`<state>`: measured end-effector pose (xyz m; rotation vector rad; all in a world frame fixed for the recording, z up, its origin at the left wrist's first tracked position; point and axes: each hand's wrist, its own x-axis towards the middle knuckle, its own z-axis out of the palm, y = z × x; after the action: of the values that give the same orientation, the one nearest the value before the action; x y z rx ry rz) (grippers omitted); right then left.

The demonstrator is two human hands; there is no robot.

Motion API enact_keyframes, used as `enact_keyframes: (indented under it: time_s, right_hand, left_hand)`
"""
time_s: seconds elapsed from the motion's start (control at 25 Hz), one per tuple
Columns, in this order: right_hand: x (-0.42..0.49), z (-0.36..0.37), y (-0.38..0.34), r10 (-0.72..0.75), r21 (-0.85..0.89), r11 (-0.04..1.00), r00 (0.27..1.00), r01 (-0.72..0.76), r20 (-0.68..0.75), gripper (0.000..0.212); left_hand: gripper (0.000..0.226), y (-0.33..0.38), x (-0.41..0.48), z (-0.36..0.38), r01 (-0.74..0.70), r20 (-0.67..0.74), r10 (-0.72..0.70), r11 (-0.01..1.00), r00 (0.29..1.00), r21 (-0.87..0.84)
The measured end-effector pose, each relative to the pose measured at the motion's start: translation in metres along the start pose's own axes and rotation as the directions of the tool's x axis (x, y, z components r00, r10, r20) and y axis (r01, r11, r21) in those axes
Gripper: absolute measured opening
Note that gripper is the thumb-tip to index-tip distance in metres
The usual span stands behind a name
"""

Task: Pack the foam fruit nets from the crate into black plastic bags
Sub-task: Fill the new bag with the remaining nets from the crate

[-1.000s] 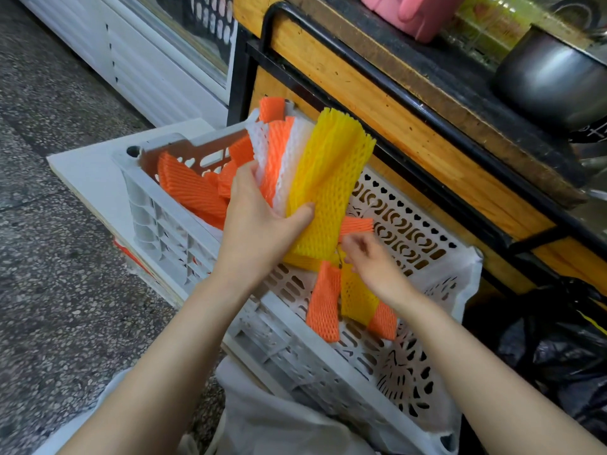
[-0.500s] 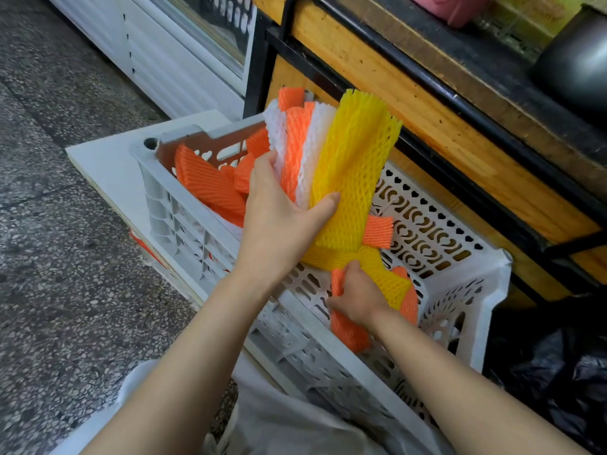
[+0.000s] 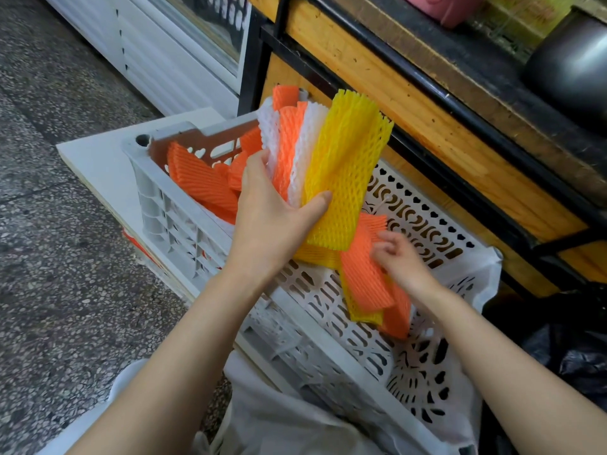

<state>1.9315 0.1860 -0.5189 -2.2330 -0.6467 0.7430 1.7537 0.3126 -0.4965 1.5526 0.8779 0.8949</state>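
Observation:
A white perforated crate (image 3: 184, 224) lies in front of me. My left hand (image 3: 272, 221) grips a fanned bundle of foam nets (image 3: 345, 165) upright over it, yellow in front, white and orange behind. My right hand (image 3: 404, 261) is just below and to the right of the bundle and pinches the edge of an orange net (image 3: 364, 270) raised off the crate floor. A yellow net (image 3: 364, 313) and another orange one (image 3: 399, 320) lie under it. More orange nets (image 3: 197, 182) are piled at the crate's far left end. A black plastic bag (image 3: 578, 359) sits at the lower right.
The crate rests on a white board (image 3: 95, 159) over a speckled stone floor. A wooden counter with a black metal frame (image 3: 443, 103) runs close behind it, with a metal pot (image 3: 571, 60) on top. A white bag (image 3: 295, 421) lies below the crate's near edge.
My right hand has come up from the crate floor with an orange net, toward the bundle. My left hand keeps the same grip on the bundle.

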Motion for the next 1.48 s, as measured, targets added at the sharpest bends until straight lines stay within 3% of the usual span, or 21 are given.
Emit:
enact_keyframes:
  time_s: [0.08,0.16,0.2,0.32,0.48,0.68,0.76,0.88,1.04,1.24,1.4,1.48]
  right_hand:
    - [0.009,-0.002,0.022,0.111,-0.273,0.956,0.994,-0.103,0.012,0.031]
    - [0.017,-0.002,0.040,0.208,-0.424,0.887,0.978,-0.185,0.008,0.068]
    - [0.019,0.000,0.043,0.234,-0.437,0.876,0.972,-0.203,0.017,0.075]
    - [0.019,0.009,0.049,0.217,-0.417,0.889,0.976,-0.190,0.018,0.066]
    - [0.008,0.016,0.038,0.141,-0.351,0.928,0.990,-0.126,0.016,0.077]
    - [-0.027,-0.003,0.001,-0.018,-0.191,0.981,0.999,0.008,-0.051,0.057]
    - [-0.048,-0.019,-0.009,-0.063,-0.086,0.995,0.988,0.051,-0.143,0.053]
    - [-0.082,-0.046,-0.022,-0.183,-0.011,0.981,0.900,0.195,-0.396,0.047]
    - [-0.118,-0.065,-0.030,-0.276,-0.003,0.946,0.797,0.325,-0.537,0.045]
    - [-0.147,-0.070,-0.032,-0.354,-0.114,0.933,0.806,0.343,-0.474,0.048]
    - [-0.179,-0.080,-0.034,-0.463,-0.172,0.884,0.764,0.435,-0.450,0.050]
    - [-0.198,-0.095,-0.032,-0.507,-0.170,0.853,0.705,0.493,-0.496,0.051]
  left_hand:
    - [0.085,0.000,-0.002,0.002,0.001,0.017,-0.001,1.000,1.000,0.005]
    - [0.085,0.000,-0.003,0.003,-0.009,0.031,0.009,1.000,0.999,0.006]
    - [0.085,0.000,-0.002,0.003,-0.014,0.032,0.014,1.000,0.999,0.010]
    - [0.083,-0.001,-0.003,0.005,-0.023,0.033,0.021,0.999,0.999,0.040]
    - [0.083,-0.002,-0.005,0.010,-0.038,0.060,0.035,0.998,0.998,0.055]
    - [0.086,0.004,-0.018,0.020,-0.069,0.091,0.058,0.990,0.994,0.125]
    - [0.088,0.005,-0.023,0.023,-0.085,0.106,0.068,0.984,0.992,0.158]
    - [0.090,0.010,-0.029,0.027,-0.108,0.134,0.084,0.977,0.987,0.185]
    - [0.090,0.017,-0.043,0.031,-0.101,0.184,0.064,0.975,0.981,0.196]
    - [0.086,0.046,-0.076,0.039,-0.062,0.175,0.050,0.996,0.983,0.066]
    - [0.087,0.091,-0.107,0.052,-0.194,0.190,0.190,0.981,0.963,0.001]
    - [0.090,0.116,-0.121,0.062,-0.283,0.209,0.276,0.959,0.938,0.002]
